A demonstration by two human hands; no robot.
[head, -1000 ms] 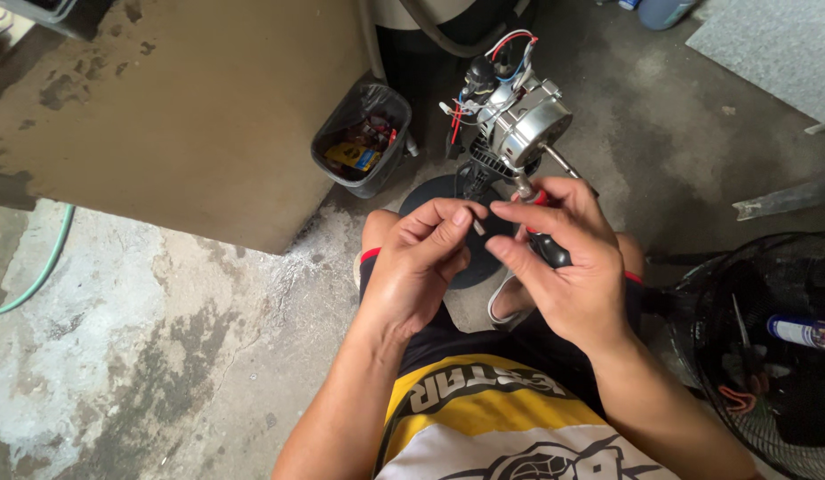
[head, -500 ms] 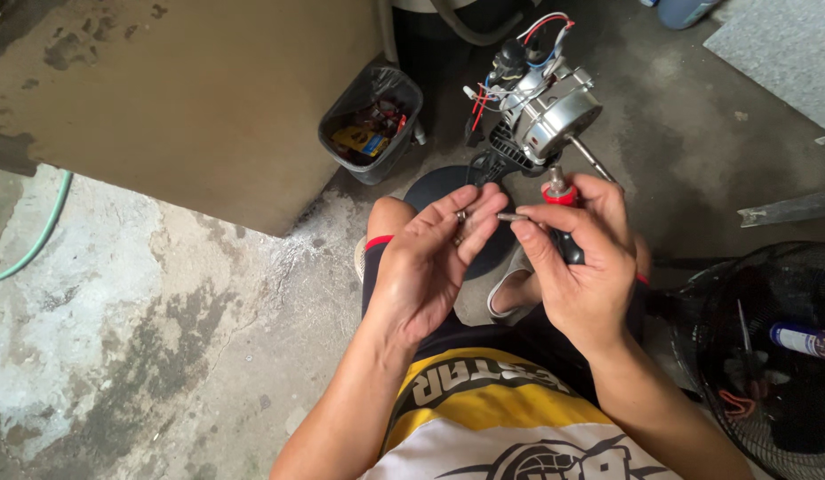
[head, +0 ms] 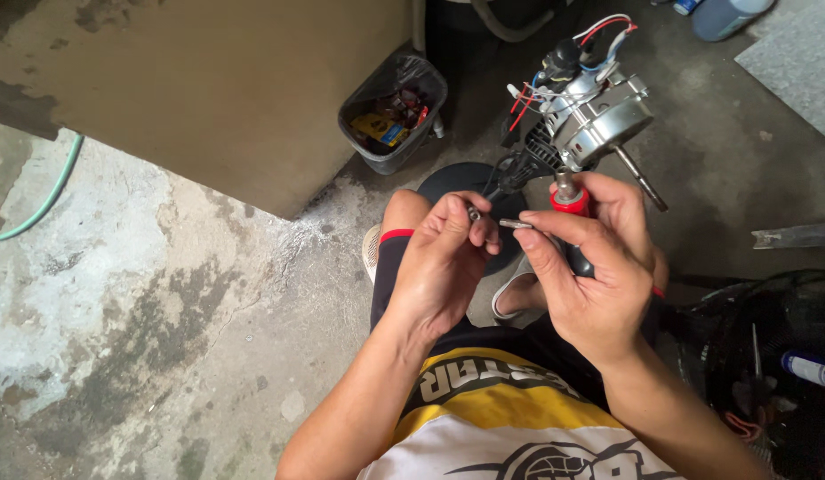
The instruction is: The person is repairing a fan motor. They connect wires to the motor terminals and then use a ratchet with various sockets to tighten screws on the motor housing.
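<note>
Screwdriver [head: 568, 231] clamped in right hand [head: 590, 267], small screw [head: 474, 213] pinched in left hand [head: 444, 262], below fan motor [head: 590, 111]

Both hands [head: 519, 258] raised together, fingertips pinched.

Red-and-black screwdriver [head: 571, 206], silver motor [head: 599, 120], black bin [head: 390, 111].

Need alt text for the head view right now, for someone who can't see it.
A seated person's left hand pinches a small metal part beside the tip of a red-and-black screwdriver in the right hand. A bare fan motor with loose wires stands just beyond.
</note>
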